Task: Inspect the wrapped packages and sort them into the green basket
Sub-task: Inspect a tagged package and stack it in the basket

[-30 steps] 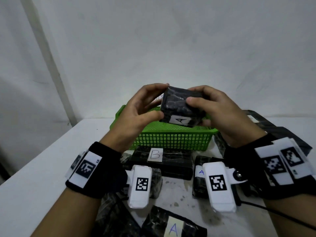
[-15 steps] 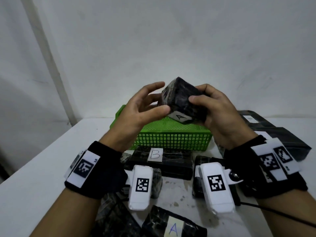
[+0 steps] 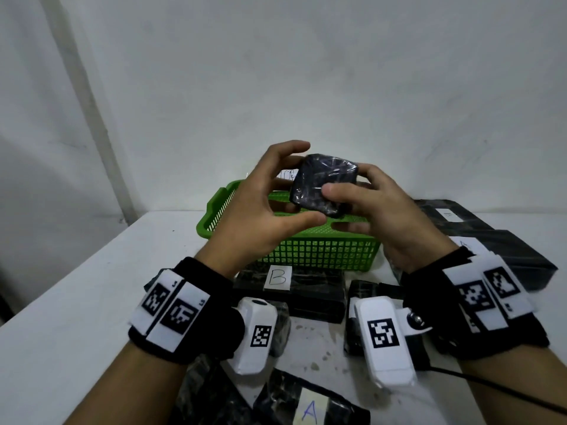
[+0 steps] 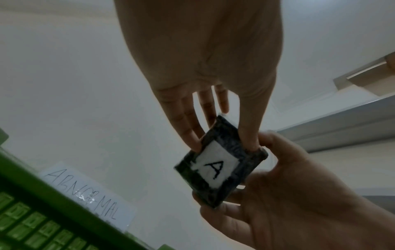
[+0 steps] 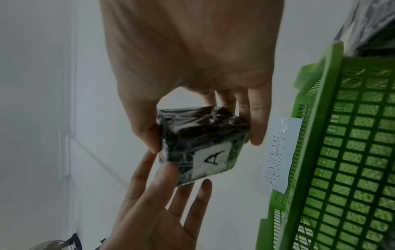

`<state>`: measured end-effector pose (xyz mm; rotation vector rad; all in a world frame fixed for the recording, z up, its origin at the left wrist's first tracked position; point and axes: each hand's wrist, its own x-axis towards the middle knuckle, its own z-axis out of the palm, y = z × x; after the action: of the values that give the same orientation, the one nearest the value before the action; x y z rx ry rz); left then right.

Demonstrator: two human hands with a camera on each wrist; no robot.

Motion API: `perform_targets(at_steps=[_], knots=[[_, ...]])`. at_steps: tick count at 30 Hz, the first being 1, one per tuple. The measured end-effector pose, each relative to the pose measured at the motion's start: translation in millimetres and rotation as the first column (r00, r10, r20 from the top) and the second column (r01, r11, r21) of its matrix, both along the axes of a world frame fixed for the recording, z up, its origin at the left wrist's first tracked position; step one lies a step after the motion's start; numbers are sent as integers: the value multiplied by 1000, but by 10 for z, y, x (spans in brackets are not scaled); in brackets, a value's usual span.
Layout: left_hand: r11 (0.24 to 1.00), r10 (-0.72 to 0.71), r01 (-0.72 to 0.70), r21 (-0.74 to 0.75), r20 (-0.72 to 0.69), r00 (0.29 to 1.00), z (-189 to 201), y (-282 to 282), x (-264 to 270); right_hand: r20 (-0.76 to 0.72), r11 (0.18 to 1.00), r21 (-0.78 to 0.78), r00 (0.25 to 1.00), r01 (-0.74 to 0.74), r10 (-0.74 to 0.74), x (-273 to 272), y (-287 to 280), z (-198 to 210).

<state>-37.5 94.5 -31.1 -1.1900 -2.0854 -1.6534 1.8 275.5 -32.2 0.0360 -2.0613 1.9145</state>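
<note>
While held above the green basket (image 3: 306,250), the small black wrapped package (image 3: 322,185) is gripped by the right hand (image 3: 380,216), thumb on its near face and fingers curled round the far side. In the wrist views its white "A" label (image 4: 211,167) is seen on the underside, facing down. The left hand (image 3: 257,210) is spread wide beside it, fingertips (image 4: 250,143) touching the package's edges; a firm grip is not shown there. An "ABNORMAL" tag (image 5: 280,155) is taped to the basket rim.

Just in front of the basket, a black package marked "B" (image 3: 277,276) is laid flat on the white table (image 3: 92,286). Another marked "A" (image 3: 310,411) is seen at the near edge, between the forearms. More dark wrapped packages (image 3: 491,246) are stacked to the right of the basket.

The tabletop is scuffed and speckled near the middle. It is pushed against a plain white wall (image 3: 337,72), with a pale vertical strip (image 3: 82,102) running down the wall on the left.
</note>
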Motion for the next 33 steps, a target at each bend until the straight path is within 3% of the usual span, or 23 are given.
perform_targets(at_steps=[3, 5, 9, 13, 15, 19, 24, 28, 33], knots=[[998, -55, 51, 40, 104, 993, 33, -34, -4, -85, 997, -10, 994, 72, -72, -6, 0, -12], [997, -55, 39, 71, 246, 968, 67, -65, -17, -150, 995, 30, 985, 90, -85, 9, 20, -5], [998, -33, 59, -36, 498, 867, 95, -102, -6, -170, 981, 193, 983, -34, 68, 69, 66, 35], [988, -157, 128, 92, 601, 784, 120, -126, -11, -151, 939, 332, 977, -90, 147, 96, 73, 30], [984, -170, 105, 141, 607, 776, 118, -144, -43, -109, 922, 360, 975, -143, 194, 96, 82, 30], [980, -178, 100, 170, 545, 819, 85, -141, -66, -66, 968, 122, 972, -218, 227, 93, 54, 65], [981, -189, 151, 119, 449, 873, 60, -99, -34, -158, 994, 107, 987, -21, 38, 54, 69, 44], [980, -199, 186, 74, 438, 877, 42, -66, -17, -291, 954, 254, 953, 160, -82, 69, 51, 39], [981, -166, 114, 159, 365, 916, -11, -45, -59, -209, 981, 190, 975, -32, 72, 108, 63, 45]])
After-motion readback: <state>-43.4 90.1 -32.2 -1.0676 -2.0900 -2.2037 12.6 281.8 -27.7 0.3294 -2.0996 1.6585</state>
